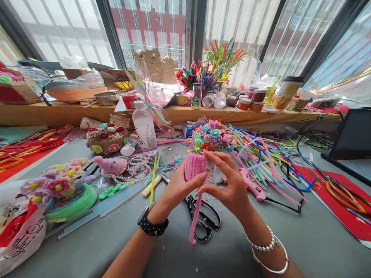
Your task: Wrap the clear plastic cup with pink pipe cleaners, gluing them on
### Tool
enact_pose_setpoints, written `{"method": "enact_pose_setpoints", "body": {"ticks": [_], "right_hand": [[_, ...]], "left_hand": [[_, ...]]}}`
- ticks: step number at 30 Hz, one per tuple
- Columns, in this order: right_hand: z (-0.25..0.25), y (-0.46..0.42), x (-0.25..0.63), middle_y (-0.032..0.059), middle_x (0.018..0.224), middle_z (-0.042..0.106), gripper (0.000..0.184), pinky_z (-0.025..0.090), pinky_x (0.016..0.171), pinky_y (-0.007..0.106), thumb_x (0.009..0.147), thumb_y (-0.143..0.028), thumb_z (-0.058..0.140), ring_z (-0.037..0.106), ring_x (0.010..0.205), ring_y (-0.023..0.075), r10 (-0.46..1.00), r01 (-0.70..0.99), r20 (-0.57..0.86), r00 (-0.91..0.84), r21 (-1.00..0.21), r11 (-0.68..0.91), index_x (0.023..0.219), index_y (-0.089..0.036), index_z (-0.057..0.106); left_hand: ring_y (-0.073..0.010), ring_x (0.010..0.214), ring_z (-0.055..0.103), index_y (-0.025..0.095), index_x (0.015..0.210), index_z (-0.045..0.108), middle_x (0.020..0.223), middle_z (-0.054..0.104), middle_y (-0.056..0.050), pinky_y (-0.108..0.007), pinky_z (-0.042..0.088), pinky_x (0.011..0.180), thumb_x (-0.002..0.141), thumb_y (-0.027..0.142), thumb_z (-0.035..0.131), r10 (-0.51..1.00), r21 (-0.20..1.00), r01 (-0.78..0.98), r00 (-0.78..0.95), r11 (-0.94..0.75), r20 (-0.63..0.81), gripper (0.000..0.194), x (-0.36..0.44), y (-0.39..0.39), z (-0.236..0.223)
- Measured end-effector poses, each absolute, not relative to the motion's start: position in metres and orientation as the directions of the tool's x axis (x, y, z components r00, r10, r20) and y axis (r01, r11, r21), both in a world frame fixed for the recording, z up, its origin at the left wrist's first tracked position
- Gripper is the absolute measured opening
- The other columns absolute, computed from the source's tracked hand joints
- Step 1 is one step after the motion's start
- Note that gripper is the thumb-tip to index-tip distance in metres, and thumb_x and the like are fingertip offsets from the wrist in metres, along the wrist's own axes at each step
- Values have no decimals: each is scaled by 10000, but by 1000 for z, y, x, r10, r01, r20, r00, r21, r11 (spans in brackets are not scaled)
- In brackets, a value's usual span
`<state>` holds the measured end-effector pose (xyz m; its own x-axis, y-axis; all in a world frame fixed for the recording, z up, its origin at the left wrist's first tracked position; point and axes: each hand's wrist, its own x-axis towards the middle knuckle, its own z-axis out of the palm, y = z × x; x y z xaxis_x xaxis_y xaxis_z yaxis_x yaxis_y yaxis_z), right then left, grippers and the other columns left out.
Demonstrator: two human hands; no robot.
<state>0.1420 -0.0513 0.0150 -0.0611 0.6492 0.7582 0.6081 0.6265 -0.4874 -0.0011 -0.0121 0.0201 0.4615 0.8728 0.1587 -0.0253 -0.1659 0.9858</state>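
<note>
A small pink pipe-cleaner cup [194, 166], ribbed all round, is held up between my two hands over the grey table. My left hand [181, 185] is closed around its left side, the thumb across the front. Thumb and fingertips of my right hand [227, 175] meet the cup's right rim and lower edge in a pinch. From its bottom a loose pink pipe-cleaner end [194, 224] hangs down with a hooked tip. Behind that strand lie black-handled scissors [213, 220] on the table. Small pipe-cleaner flowers [210, 135] show just beyond the cup.
To the right lie a pink glue gun [253, 185], a heap of coloured pipe cleaners [261, 150] and orange-handled scissors [344, 197]. Leftward are glue sticks [107, 204], a green flower basket [78, 204], a bead string [139, 168] and a water bottle [145, 131]. A laptop [352, 143] stands far right.
</note>
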Motion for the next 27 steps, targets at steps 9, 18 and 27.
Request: {"method": "enact_pose_setpoints", "body": {"ticks": [9,18,27], "right_hand": [[17,-52,143,61,1112,592,406,435,930,432,817,-463,531,533,1063,228,684,483,729,-3,-598,639,1188,-299,560],[20,-52,145,36,1086,619,311,459,920,428,801,-282,608,553,1041,211,705,437,707,49,-650,622,1112,-305,609],[18,-51,149,27,1118,600,347,443,943,401,797,-226,616,537,1066,199,713,393,700,42,-667,633,1135,-308,596]], "left_hand": [[-224,829,581,173,973,561,917,630,-74,-314,436,731,700,420,642,867,954,24,425,-299,261,377,0,-12,16],[-224,922,543,182,1191,389,1060,566,-97,-327,422,793,679,409,664,861,955,46,447,-292,242,624,1,-13,15],[-243,1004,519,213,1133,390,1080,519,-84,-361,412,862,653,345,706,783,980,-83,591,-180,194,590,-1,-11,14]]}}
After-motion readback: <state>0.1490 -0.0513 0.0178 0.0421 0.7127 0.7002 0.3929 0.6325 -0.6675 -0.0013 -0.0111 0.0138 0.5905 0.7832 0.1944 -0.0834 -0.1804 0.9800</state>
